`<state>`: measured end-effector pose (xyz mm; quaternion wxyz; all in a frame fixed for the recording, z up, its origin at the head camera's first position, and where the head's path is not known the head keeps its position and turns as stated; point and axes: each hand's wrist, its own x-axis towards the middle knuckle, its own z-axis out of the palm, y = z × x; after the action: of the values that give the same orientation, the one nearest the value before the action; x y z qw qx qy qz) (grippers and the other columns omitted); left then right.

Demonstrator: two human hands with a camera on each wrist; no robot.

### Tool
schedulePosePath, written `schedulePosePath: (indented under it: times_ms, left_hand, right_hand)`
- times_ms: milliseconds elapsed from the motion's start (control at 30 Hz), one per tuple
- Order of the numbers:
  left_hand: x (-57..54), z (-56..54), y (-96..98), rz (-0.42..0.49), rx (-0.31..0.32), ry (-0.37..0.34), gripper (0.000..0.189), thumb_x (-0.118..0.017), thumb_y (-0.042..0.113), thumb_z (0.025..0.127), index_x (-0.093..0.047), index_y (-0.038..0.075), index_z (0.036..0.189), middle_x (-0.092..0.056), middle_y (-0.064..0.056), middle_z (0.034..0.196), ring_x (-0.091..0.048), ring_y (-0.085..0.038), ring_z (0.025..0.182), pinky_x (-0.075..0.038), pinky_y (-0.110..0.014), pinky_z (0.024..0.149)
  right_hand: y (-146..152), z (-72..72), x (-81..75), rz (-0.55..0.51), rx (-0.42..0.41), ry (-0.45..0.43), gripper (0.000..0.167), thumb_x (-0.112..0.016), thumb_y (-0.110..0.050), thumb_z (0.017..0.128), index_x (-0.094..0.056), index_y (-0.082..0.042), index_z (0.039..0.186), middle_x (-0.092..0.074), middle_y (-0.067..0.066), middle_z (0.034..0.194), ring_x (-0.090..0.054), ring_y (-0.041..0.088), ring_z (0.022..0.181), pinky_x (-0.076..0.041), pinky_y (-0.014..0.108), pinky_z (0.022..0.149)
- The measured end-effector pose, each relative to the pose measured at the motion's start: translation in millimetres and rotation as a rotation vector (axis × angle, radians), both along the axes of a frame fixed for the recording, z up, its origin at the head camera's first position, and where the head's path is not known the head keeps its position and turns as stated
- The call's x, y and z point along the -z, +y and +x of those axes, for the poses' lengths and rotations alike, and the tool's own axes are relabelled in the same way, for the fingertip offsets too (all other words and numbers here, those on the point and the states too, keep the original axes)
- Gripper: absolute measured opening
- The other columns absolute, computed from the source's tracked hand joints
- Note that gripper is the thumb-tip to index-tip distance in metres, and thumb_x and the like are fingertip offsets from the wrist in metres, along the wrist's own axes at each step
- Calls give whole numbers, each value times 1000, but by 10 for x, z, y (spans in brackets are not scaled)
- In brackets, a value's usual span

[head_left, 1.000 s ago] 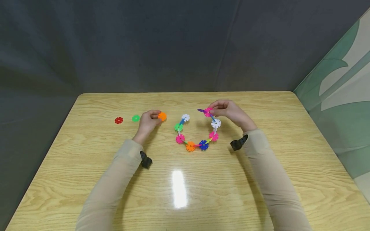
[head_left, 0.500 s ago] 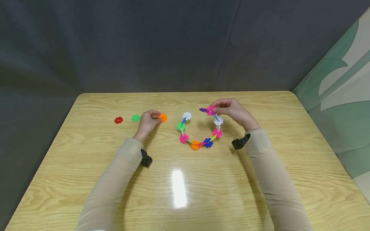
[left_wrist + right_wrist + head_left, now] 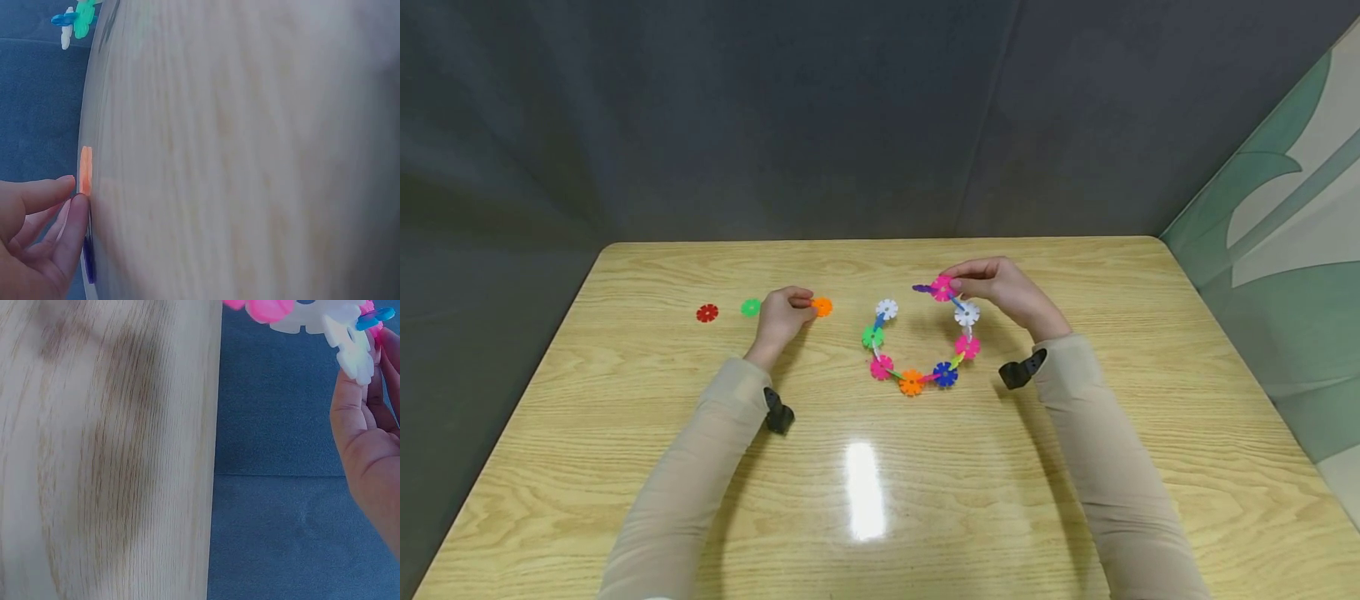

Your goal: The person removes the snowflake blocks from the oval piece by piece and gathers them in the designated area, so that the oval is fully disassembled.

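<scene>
My left hand point(image 3: 785, 321) pinches an orange snowflake disc point(image 3: 823, 307) by its edge, low over the table. Edge-on, that disc shows at the fingertips in the left wrist view, with a dark purple strip point(image 3: 89, 259) below it. My right hand point(image 3: 1003, 292) pinches a pink snowflake disc point(image 3: 942, 288) close to one end of a chain of linked discs. A purple disc point(image 3: 922, 288) forms that end and points left. The chain curves round in a U through a blue disc point(image 3: 945, 374) and an orange one to a white disc point(image 3: 887, 309) at its other end.
Left of my left hand, a green disc point(image 3: 751, 307) and a red disc point(image 3: 707, 313) lie loose on the wooden table point(image 3: 865, 567). Dark cloth point(image 3: 820, 125) hangs behind the table's far edge. A patterned panel point(image 3: 1292, 250) stands at the right.
My right hand and the chain have shifted slightly to the right, the chain's lower curve most of all. The left hand stays almost in place with the orange disc.
</scene>
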<state>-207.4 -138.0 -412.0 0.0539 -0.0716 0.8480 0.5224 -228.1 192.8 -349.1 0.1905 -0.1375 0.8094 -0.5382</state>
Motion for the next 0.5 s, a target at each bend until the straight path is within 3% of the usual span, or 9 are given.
schedulePosePath:
  times_ms: [167, 300, 500]
  left_hand:
    - [-27, 7, 0, -29, -13, 19, 32, -60, 4, 90, -61, -3, 121, -63, -22, 116, -63, -29, 95, -52, -18, 67]
    - [-62, 9, 35, -33, -12, 30, 31, -60, 7, 92, -62, -1, 121, -64, -20, 117, -63, -31, 104, -54, -24, 76]
    - [-155, 43, 167, 78, 31, 47, 32, -59, 11, 94, -61, -2, 123, -63, -21, 119, -63, -33, 105, -56, -39, 87]
  right_hand:
    - [-31, 3, -1, 13, 8, -9, 36, -57, -16, 96, -58, 3, 126, -67, -18, 93, -62, 3, 86, -52, 24, 86]
    - [-55, 8, 1, 27, 6, -14, 36, -57, -17, 96, -58, 2, 126, -66, -18, 94, -62, 3, 88, -51, 27, 88]
    - [-100, 6, 19, 43, -16, -16, 34, -57, -19, 97, -60, 0, 125, -67, -15, 95, -61, 7, 90, -50, 32, 91]
